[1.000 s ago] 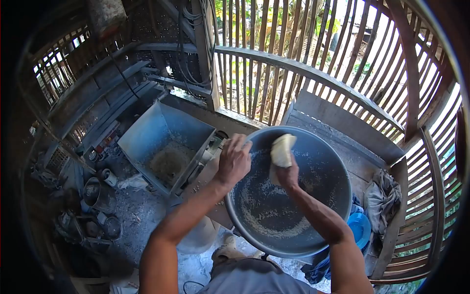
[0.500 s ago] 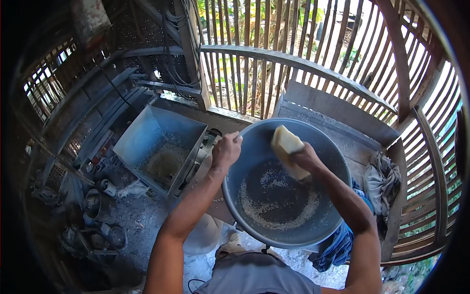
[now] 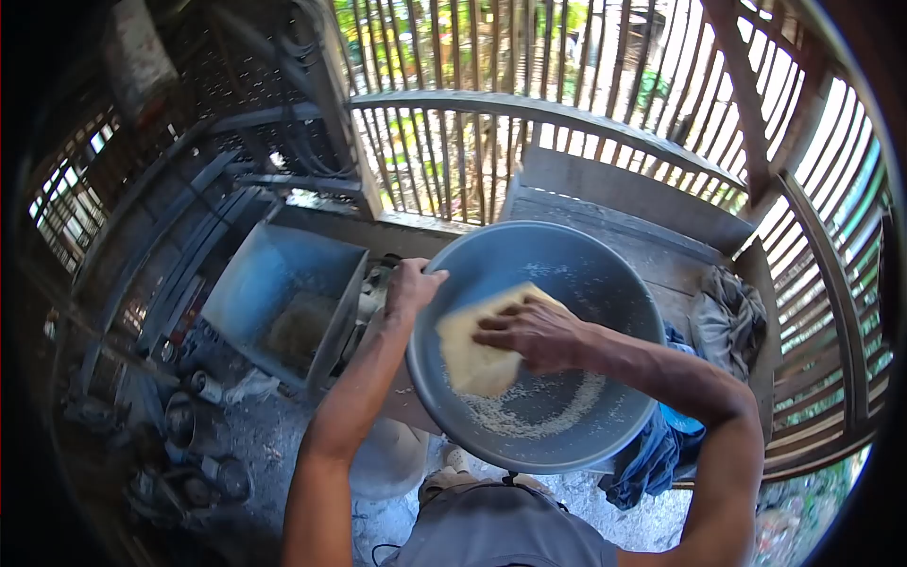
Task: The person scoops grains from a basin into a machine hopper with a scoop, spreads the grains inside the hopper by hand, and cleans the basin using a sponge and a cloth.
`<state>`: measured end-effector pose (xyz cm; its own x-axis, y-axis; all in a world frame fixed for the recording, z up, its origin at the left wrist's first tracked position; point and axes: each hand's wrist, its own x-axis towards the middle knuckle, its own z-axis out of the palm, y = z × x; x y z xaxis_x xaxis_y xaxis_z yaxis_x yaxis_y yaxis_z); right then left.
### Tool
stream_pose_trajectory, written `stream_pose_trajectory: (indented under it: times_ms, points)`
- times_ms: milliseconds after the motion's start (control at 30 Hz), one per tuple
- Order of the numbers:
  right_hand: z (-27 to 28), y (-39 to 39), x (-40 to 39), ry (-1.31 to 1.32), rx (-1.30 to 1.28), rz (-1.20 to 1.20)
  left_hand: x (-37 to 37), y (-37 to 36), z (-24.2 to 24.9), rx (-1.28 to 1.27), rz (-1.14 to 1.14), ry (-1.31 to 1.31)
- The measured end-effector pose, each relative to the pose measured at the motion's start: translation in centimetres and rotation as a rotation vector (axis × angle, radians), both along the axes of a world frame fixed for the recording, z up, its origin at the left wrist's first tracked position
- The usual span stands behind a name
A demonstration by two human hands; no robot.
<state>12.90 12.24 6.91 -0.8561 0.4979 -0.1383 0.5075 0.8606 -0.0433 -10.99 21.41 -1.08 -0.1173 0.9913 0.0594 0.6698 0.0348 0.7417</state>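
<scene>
A large grey round basin (image 3: 614, 283) is tilted in front of me, with pale grains (image 3: 539, 419) scattered in an arc over its lower inside. My left hand (image 3: 413, 286) grips the basin's upper left rim. Inside the basin, my right hand (image 3: 534, 333) holds a flat, pale yellow piece (image 3: 477, 359) against the left part of the inner wall, its fingers over the top of the piece. The piece hides some of the grains and wall behind it.
Left of the basin stands a square metal hopper (image 3: 283, 274) with grains at its bottom. Buckets (image 3: 181, 416) and pots sit on the dusty floor at far left. Cloths (image 3: 727, 317) lie at right beside a slatted wall (image 3: 567, 123).
My right hand has swept the yellow piece left and downward inside the basin, turning it flatter. My left hand still holds the rim. The whole view has shifted slightly.
</scene>
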Motion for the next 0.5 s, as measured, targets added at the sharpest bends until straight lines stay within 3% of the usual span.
stream_pose_trajectory:
  times_ms: [33, 67, 167, 233, 300, 333, 367, 433, 467, 500]
  points:
    - [-0.3, 1.1, -0.6, 0.002, 0.027, -0.008, 0.1, 0.3, 0.3, 0.025, -0.004, 0.027]
    - [-2.4, 3.2, -0.5, -0.024, 0.299, 0.149, 0.1, 0.6, 0.7, 0.053, -0.031, 0.031]
    - [-5.5, 8.8, 1.6, -0.197, 0.818, 0.222, 1.1, 0.2, 2.6, 0.131, -0.091, 0.034]
    - [-6.4, 10.7, 6.1, -0.065, 0.785, 0.068, 1.7, -1.5, 6.8, 0.197, -0.115, 0.042]
    - [-7.5, 8.7, 10.2, -0.268, 0.788, -0.258, 1.9, -1.5, 8.8, 0.267, -0.146, 0.032]
    - [-10.1, 7.1, 12.9, -0.316, 0.681, -0.357, 2.1, -1.4, 9.3, 0.321, -0.15, -0.002]
    - [-11.2, 5.2, 13.9, -0.101, 0.241, -0.653, 2.6, -1.4, 10.1, 0.38, -0.151, -0.04]
    - [-16.2, -0.6, 14.7, 0.036, 0.282, -0.675, 3.9, -2.2, 11.3, 0.423, -0.17, -0.042]
    - [-13.8, -2.3, 11.9, -0.012, -0.12, -0.896, 4.5, -1.9, 11.6, 0.432, -0.181, -0.069]
    - [-13.3, -4.2, 10.7, 0.047, -0.167, -0.913, 5.2, -1.9, 11.7, 0.434, -0.202, -0.089]
